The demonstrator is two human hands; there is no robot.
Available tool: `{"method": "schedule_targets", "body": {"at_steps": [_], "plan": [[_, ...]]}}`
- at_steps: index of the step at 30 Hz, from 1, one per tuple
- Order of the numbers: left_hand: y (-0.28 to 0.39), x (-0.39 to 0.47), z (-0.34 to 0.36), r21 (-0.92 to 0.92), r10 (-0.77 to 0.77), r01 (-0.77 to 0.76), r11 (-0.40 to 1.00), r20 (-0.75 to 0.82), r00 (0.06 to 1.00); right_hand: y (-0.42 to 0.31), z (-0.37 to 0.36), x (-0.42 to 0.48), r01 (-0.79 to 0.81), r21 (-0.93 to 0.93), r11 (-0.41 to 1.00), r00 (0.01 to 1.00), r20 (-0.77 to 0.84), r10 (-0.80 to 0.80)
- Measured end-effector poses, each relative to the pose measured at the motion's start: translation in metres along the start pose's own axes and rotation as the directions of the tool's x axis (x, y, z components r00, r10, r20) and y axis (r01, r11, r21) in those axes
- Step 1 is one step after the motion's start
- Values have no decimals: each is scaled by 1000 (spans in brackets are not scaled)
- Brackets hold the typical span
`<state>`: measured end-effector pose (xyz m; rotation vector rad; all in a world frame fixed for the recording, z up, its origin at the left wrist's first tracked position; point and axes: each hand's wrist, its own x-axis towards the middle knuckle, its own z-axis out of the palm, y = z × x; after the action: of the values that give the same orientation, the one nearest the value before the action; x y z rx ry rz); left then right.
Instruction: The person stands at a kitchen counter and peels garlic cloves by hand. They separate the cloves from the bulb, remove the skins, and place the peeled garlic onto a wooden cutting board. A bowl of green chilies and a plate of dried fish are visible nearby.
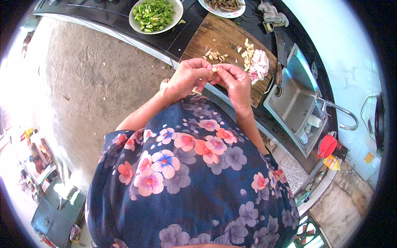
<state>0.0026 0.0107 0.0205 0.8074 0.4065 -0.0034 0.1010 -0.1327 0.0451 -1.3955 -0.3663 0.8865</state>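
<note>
Just off the near edge of a wooden cutting board [226, 40], my left hand [190, 76] and my right hand [234, 80] meet fingertip to fingertip. Between them they pinch a small pale garlic clove [214, 70]. Unpeeled garlic cloves [215, 55] lie on the board just beyond my fingers. To their right is a pile of peeled cloves [247, 52], touching a heap of sliced pinkish-white meat [259, 65]. A cleaver [280, 49] with a wooden handle lies along the board's right side.
A bowl of cut green peppers [153, 15] and a floral plate with brownish food strips [225, 11] stand at the back of the black counter. A crumpled cloth [273, 14] lies at the upper right. A steel sink [294, 96] with a curved faucet [349, 116] is on the right.
</note>
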Motion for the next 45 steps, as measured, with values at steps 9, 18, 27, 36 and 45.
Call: {"method": "schedule_targets", "body": {"at_steps": [9,18,27,36,45], "plan": [[-2,1,2,196,88,-84,977,-11,996,3,3,1,92,-232,968,992,-66,-110],[-10,3,-6,248,-98,77,966,72,993,31,-75,50,127,-726,676,905,-195,-379],[-13,3,-8,200,-128,99,975,137,982,27,-85,70,69,-985,160,877,-17,-481],[-17,5,-8,154,-72,48,987,158,985,37,-69,84,130,-990,59,937,103,-334],[-10,7,-7,170,40,-45,984,34,999,-8,-39,50,-87,-32,996,996,-13,87]]}}
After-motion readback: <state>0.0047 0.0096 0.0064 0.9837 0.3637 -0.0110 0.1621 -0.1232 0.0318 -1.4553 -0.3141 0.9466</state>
